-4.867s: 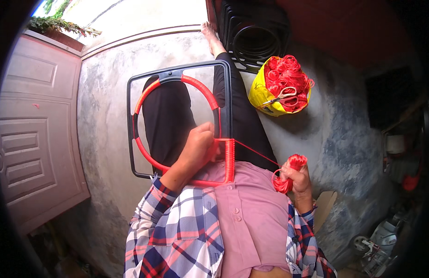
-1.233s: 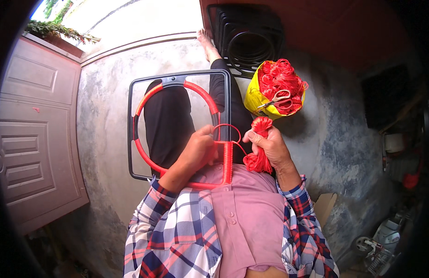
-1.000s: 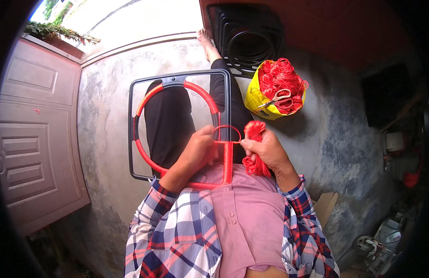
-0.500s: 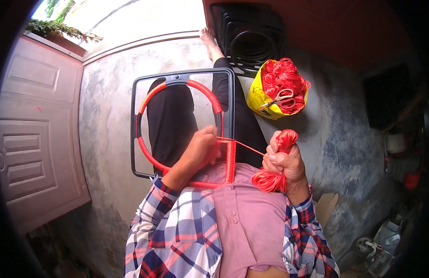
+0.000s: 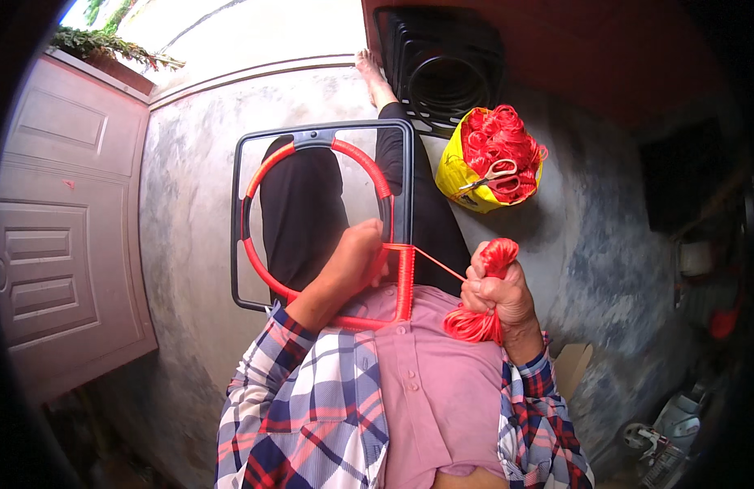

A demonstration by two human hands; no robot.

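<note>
A black square frame (image 5: 321, 125) with a round inner ring lies across my lap. Red cord is wound over much of the ring (image 5: 361, 161) and along the lower right side bar (image 5: 405, 285). My left hand (image 5: 362, 257) is closed at the ring's right side, next to the wound bar; its fingertips are hidden. My right hand (image 5: 501, 295), apart from the frame on the right, grips a bundle of shiny red cord (image 5: 473, 323). The bundle sticks out above and below the fist. One taut strand (image 5: 438, 262) runs from this hand to the top of the wound bar.
Beyond my right hand stands a yellow bag (image 5: 452, 167) full of red cord (image 5: 498, 140), with scissors (image 5: 501, 173) lying on top. Stacked black frames (image 5: 442, 69) lean at the far wall. A panelled door (image 5: 47, 244) is on the left. Metal equipment (image 5: 674, 424) sits at lower right.
The loose strands between my left hand and the bar now lie pulled in against the frame. My right hand with the cord bundle has dropped slightly.
</note>
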